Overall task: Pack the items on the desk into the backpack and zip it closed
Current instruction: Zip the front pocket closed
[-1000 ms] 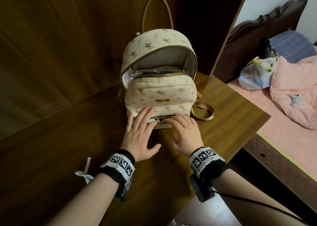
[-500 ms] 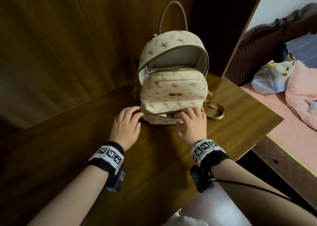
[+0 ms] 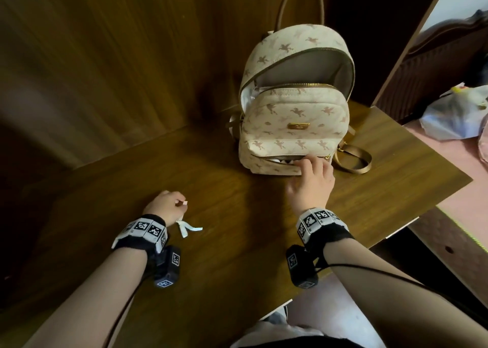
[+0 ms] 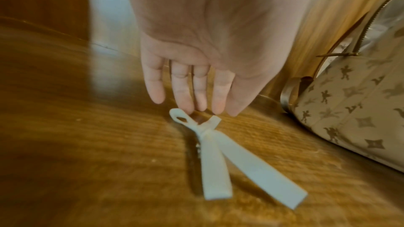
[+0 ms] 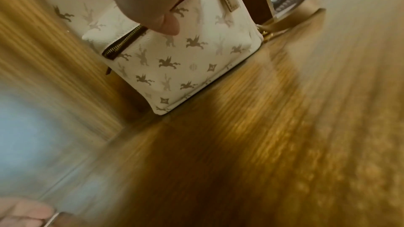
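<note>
A cream backpack [image 3: 293,125] with a winged-horse print stands on the wooden desk [image 3: 237,255], its main compartment unzipped and gaping. Its low front pocket is open too, with something white [image 3: 282,160] showing inside. My right hand [image 3: 311,178] has its fingers curled over the lip of that pocket, and the thumb [image 5: 166,23] lies on the zipper line. A white ribbon bow [image 3: 188,228] lies on the desk at the near left. My left hand [image 4: 192,92] points its straight fingers down at the bow's [image 4: 218,153] loops, at or just above them.
Dark wood panels wall in the desk's back and left. A gold strap [image 3: 353,160] loops out beside the backpack's right side. The desk ends at the right, where a pink bed [image 3: 462,189] holds a plastic bag [image 3: 454,115].
My left hand left the backpack's front and drew back to the white bow at the near left. My right hand stayed at the front pocket. The head view swung left.
</note>
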Demonstrator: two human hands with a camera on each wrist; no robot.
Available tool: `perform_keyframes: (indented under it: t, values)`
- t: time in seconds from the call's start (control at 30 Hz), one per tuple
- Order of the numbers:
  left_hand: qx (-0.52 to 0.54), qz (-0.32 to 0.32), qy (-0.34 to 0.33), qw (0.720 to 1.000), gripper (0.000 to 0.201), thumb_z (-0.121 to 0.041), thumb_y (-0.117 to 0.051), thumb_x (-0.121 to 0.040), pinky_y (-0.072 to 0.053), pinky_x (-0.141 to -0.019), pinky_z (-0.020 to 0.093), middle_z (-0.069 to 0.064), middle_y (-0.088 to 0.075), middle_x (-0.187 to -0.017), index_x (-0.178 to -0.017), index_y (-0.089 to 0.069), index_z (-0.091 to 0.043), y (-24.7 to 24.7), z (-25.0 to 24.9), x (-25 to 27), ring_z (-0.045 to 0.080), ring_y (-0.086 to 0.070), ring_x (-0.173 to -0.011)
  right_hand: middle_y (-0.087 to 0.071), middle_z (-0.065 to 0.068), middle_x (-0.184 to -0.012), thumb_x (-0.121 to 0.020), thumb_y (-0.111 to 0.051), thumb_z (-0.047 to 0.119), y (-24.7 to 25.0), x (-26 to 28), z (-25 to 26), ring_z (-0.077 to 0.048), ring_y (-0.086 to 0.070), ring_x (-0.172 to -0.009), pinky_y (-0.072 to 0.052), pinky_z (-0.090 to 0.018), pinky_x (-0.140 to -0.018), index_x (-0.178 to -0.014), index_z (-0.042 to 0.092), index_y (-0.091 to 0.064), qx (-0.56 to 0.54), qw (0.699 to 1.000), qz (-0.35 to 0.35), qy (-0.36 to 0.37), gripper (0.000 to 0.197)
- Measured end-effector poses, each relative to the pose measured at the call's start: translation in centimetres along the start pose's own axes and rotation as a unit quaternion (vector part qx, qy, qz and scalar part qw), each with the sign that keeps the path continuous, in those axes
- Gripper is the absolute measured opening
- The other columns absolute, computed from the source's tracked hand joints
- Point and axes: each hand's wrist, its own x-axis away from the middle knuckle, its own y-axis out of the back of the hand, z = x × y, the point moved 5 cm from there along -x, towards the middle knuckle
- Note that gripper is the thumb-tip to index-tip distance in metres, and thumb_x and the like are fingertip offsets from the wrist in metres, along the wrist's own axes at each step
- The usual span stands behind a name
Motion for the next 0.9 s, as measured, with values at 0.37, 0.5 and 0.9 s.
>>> perform_keyframes:
  t: [0.37, 0.5, 0.9]
  values:
    - [0.024, -0.014, 0.016, 0.999, 0.033, -0.021, -0.06, -0.092, -0.051, -0.078, 0.032, -0.004, -0.066, -0.103, -0.123, -0.051, -0.023, -1.1, -1.0, 2.1, 0.018, -0.062, -0.09, -0.057, -0.012, -0.122, -0.061, -0.069, 0.007, -0.3, 1.2, 0.1, -0.038, -0.046, -0.12, -0.044, -0.048, -0.089, -0.114, 0.01, -0.058, 0.015, 0.999, 0.032, 0.017, 0.054]
    - [0.08, -0.02, 0.002, 0.997, 0.024, -0.018, -0.061, -0.089, -0.051, -0.078, 0.034, -0.001, -0.067, -0.103, -0.111, -0.053, -0.023, -0.8, -1.3, 2.1, 0.02, -0.062, -0.088, -0.055, -0.011, -0.124, -0.063, -0.07, 0.009, -0.2, 1.1, 0.0, -0.036, -0.044, -0.123, -0.042, -0.049, -0.092, -0.117, 0.011, -0.057, 0.024, 0.998, 0.057, 0.021, 0.055]
    - [0.327, 0.027, -0.158, 0.931, 0.016, -0.006, -0.055, -0.093, -0.054, -0.074, 0.022, 0.003, -0.067, -0.096, -0.099, -0.065, -0.017, 1.7, -11.6, 2.8, 0.011, -0.069, -0.082, -0.056, -0.009, -0.123, -0.077, -0.064, 0.023, 0.6, 0.4, -0.4, -0.033, -0.041, -0.12, -0.039, -0.042, -0.099, -0.119, 0.009, -0.058, -0.042, 0.995, 0.085, 0.038, 0.045]
